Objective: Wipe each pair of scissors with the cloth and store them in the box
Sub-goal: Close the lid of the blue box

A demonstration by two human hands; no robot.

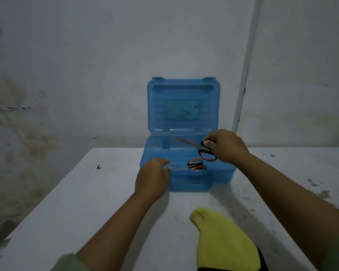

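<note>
White table (86, 202) carries an open blue box (223, 173). Over the box, the right hand (226, 146) grips red-handled scissors (201, 148); the left hand (152, 178) rests flat on its front-left rim, fingers relaxed.

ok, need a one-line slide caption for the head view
Right hand holds red-and-black scissors over the open blue box; left hand steadies the box, yellow cloth nearby.

Right hand (226, 146) holds red-handled scissors (196, 146) over open blue box (221, 174).
</note>
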